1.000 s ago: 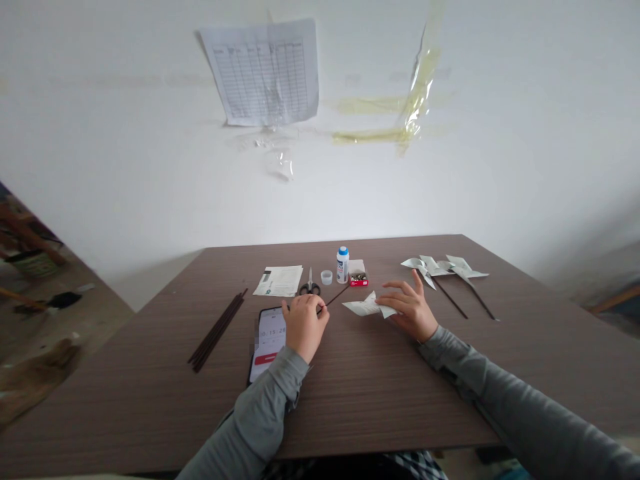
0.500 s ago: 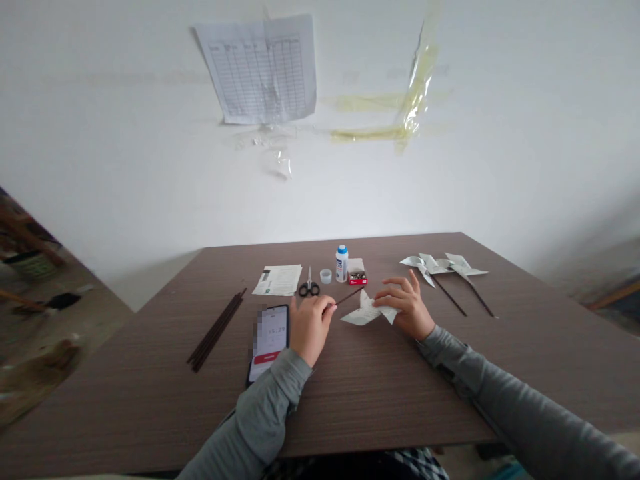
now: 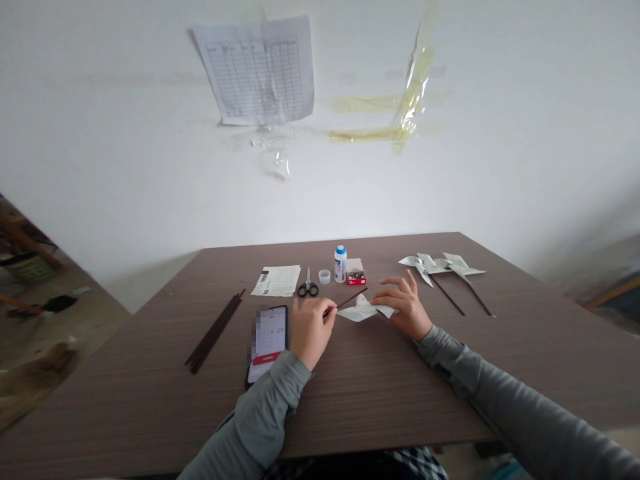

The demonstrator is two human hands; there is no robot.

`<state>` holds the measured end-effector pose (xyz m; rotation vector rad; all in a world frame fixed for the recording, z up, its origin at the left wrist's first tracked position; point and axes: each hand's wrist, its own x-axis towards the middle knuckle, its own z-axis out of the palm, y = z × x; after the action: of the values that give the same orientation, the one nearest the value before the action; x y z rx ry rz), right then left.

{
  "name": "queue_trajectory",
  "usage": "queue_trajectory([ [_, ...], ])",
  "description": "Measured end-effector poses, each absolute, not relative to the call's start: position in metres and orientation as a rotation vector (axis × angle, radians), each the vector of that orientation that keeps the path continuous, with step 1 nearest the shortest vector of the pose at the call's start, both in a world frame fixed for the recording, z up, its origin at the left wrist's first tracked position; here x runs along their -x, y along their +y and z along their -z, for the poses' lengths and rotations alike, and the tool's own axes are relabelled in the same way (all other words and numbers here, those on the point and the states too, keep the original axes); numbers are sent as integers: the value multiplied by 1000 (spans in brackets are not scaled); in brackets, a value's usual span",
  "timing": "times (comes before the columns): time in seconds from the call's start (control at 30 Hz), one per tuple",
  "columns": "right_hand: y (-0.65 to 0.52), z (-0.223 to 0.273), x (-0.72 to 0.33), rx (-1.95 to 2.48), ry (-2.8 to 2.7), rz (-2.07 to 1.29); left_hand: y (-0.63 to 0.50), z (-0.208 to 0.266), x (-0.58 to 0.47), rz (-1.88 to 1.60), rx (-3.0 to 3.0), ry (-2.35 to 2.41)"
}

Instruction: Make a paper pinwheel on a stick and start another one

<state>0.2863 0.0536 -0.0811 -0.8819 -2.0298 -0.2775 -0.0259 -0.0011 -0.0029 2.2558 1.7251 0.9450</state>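
My left hand [image 3: 311, 332] pinches a thin dark brown stick [image 3: 353, 297] between thumb and fingers; its free end points to the upper right, behind the paper. White printed paper folded into a pinwheel [image 3: 358, 312] hangs from my right hand [image 3: 409, 309], gripped at its right side with thumb and fingers. Its vanes lie close to the stick, but whether the two touch I cannot tell. Beyond my right hand, two finished-looking paper pinwheels [image 3: 428, 265] with brown sticks rest on the table.
Beside my left forearm lies a phone [image 3: 270, 340]. Further left is a bundle of brown sticks [image 3: 216, 331]. Behind stand paper sheets [image 3: 276, 280], scissors [image 3: 308, 287], a small translucent cup [image 3: 325, 276], a blue-capped white bottle [image 3: 341, 265] and a red box of metal pins [image 3: 357, 279].
The pinwheel has tipped and now appears flatter. The stick's free end has shifted slightly to the right, and both hands keep their grips.
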Motion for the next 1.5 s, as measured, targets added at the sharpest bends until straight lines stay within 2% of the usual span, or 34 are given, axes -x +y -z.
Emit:
queue_trajectory([
  [0.8, 54, 80, -288, 1000, -1934, 266, -6, -3, 25, -898, -2214, 1728],
  [1.5, 57, 78, -292, 1036, -1770, 41, -4, 2, 22, -961, -2244, 1667],
])
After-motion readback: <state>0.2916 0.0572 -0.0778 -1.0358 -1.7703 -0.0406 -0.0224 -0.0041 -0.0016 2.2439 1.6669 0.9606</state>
